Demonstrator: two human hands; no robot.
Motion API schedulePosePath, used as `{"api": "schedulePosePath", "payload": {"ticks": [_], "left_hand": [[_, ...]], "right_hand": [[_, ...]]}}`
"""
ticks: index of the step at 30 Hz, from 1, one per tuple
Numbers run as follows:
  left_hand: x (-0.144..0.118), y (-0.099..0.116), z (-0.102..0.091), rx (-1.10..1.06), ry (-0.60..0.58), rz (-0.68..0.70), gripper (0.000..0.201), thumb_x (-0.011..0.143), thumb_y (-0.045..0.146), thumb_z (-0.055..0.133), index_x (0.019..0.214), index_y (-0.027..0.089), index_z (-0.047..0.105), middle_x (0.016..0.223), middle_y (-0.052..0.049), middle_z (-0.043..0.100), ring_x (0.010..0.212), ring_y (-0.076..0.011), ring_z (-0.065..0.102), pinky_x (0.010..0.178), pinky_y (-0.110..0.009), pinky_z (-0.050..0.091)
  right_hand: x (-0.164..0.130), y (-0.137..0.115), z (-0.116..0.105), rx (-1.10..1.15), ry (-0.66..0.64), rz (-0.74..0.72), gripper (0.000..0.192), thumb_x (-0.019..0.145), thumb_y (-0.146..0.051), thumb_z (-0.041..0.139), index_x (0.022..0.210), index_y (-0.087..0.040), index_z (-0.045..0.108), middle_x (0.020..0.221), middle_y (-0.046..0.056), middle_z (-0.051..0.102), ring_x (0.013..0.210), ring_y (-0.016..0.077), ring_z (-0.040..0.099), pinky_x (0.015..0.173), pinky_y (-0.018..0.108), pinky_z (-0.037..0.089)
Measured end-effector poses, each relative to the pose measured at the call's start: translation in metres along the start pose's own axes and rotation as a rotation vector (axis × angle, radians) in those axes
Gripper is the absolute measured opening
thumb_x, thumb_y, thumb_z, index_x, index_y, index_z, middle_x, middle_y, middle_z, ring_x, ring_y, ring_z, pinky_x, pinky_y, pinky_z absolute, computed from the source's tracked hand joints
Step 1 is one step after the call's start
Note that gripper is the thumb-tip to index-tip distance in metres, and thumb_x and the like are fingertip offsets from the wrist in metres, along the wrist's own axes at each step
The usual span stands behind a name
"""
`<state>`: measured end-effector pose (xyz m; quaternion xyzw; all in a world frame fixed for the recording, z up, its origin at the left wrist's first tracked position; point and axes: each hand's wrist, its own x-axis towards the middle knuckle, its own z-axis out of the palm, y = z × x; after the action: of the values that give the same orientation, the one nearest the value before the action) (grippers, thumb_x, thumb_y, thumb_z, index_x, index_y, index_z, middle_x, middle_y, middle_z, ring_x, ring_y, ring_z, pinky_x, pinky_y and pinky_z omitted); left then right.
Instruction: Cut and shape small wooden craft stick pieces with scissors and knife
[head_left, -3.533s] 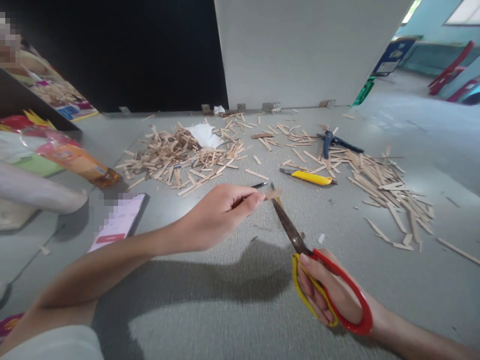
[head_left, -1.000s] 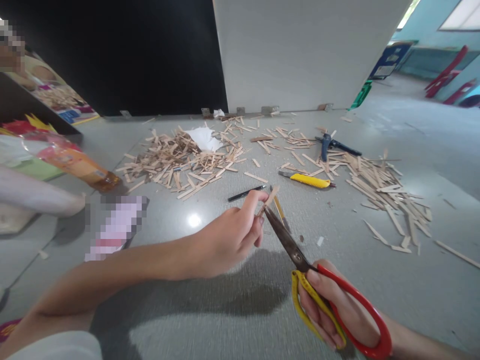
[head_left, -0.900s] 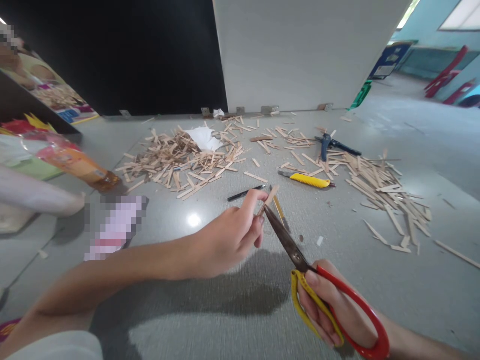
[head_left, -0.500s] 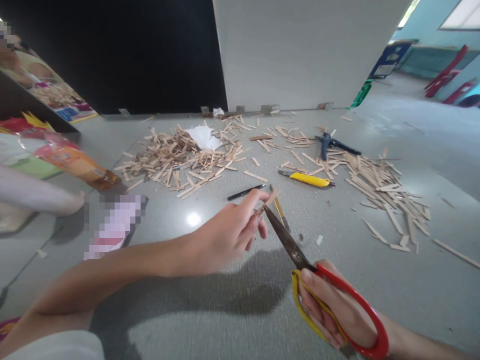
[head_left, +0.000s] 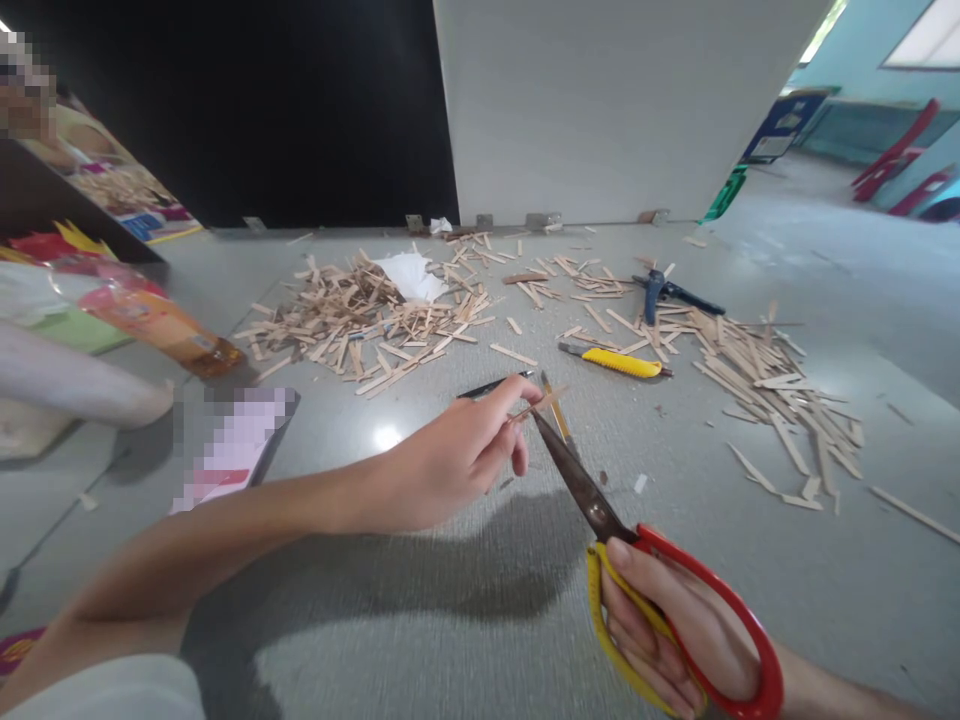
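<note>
Between thumb and fingers, my left hand (head_left: 457, 455) pinches a thin wooden strip (head_left: 551, 397) above the table. My right hand (head_left: 667, 620) is wrapped round the scissors (head_left: 585, 485), which have one red and one yellow handle. The blades look nearly closed, and their tips touch or lie close to the strip at my left fingertips. Just behind, a black pen (head_left: 487, 384) and a slim yellow-handled tool (head_left: 556, 410) lie on the table. A yellow utility knife (head_left: 619, 362) rests farther back.
Cut wooden strips lie in a heap (head_left: 352, 310) at left and a pile (head_left: 787, 370) at right. Dark pliers-like cutters (head_left: 660, 290) sit among strips. A bottle (head_left: 161, 325), a phone-like object (head_left: 240, 445) and another person's arm (head_left: 75, 375) are at left. An upright panel (head_left: 600, 110) stands behind.
The strip in my left fingers has turned and now points more to the right. My left hand has tilted slightly, and the scissors stay by the strip. The view has shifted a little.
</note>
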<state>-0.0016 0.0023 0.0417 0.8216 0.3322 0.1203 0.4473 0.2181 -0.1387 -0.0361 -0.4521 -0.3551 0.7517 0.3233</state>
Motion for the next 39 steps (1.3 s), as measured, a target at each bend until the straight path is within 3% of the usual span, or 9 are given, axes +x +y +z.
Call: {"api": "schedulePosePath", "payload": {"ticks": [6,12,16,19,22,34,39], "left_hand": [[0.0,0.004,-0.005,-0.003,-0.026,-0.051,0.028,0.109,0.021,0.038,0.133,0.022,0.052,0.079,0.002,0.074,0.049,-0.0114,0.05,0.052,-0.022,0.04],[-0.002,0.009,-0.017,-0.169,-0.105,-0.235,0.024,0.102,0.023,0.048,0.125,0.023,0.054,0.066,0.005,0.067,0.045,-0.0117,0.048,0.046,-0.021,0.039],[-0.003,0.009,-0.023,-0.175,-0.026,-0.167,0.02,0.103,0.023,0.05,0.122,0.025,0.052,0.071,0.004,0.07,0.049,-0.0116,0.052,0.048,-0.021,0.042],[-0.005,0.009,-0.021,-0.165,-0.036,-0.126,0.019,0.105,0.023,0.048,0.123,0.025,0.052,0.074,0.003,0.072,0.05,-0.0111,0.053,0.05,-0.021,0.042],[-0.006,0.009,-0.017,-0.129,-0.052,-0.104,0.023,0.103,0.019,0.047,0.125,0.024,0.053,0.075,0.003,0.073,0.05,-0.0109,0.052,0.051,-0.021,0.041],[-0.007,0.01,-0.013,-0.037,-0.059,-0.089,0.027,0.105,0.019,0.046,0.131,0.025,0.054,0.076,0.004,0.075,0.051,-0.012,0.052,0.054,-0.023,0.041],[-0.007,0.01,-0.013,0.01,-0.049,-0.082,0.026,0.108,0.021,0.042,0.132,0.025,0.053,0.077,0.005,0.075,0.051,-0.0119,0.053,0.054,-0.024,0.041]], "right_hand": [[0.0,0.002,0.002,-0.032,-0.007,-0.015,0.077,0.092,-0.092,0.051,0.052,-0.027,0.044,0.031,-0.012,0.029,0.022,0.0049,0.023,0.025,0.017,0.025],[-0.001,-0.014,-0.001,-0.251,0.131,-0.112,0.08,0.089,-0.095,0.053,0.05,-0.026,0.041,0.036,-0.009,0.033,0.03,0.0056,0.031,0.032,0.019,0.026],[-0.004,-0.012,-0.003,-0.263,0.05,0.002,0.08,0.081,-0.102,0.053,0.062,-0.025,0.047,0.042,-0.01,0.038,0.031,0.0049,0.03,0.032,0.019,0.025],[-0.007,-0.007,-0.002,-0.237,0.028,-0.076,0.077,0.086,-0.098,0.052,0.07,-0.022,0.054,0.048,-0.008,0.045,0.037,0.0059,0.036,0.039,0.02,0.033],[-0.007,-0.008,-0.002,-0.205,0.009,-0.125,0.08,0.088,-0.097,0.051,0.068,-0.021,0.057,0.051,-0.005,0.049,0.04,0.007,0.041,0.042,0.021,0.035],[-0.001,-0.008,-0.001,-0.1,0.022,-0.04,0.078,0.088,-0.094,0.057,0.058,-0.022,0.052,0.039,-0.008,0.04,0.03,0.0049,0.033,0.031,0.017,0.027],[0.0,-0.002,-0.001,-0.057,-0.01,-0.039,0.079,0.089,-0.097,0.05,0.058,-0.023,0.053,0.034,-0.01,0.035,0.026,0.0061,0.03,0.029,0.018,0.027]]}}
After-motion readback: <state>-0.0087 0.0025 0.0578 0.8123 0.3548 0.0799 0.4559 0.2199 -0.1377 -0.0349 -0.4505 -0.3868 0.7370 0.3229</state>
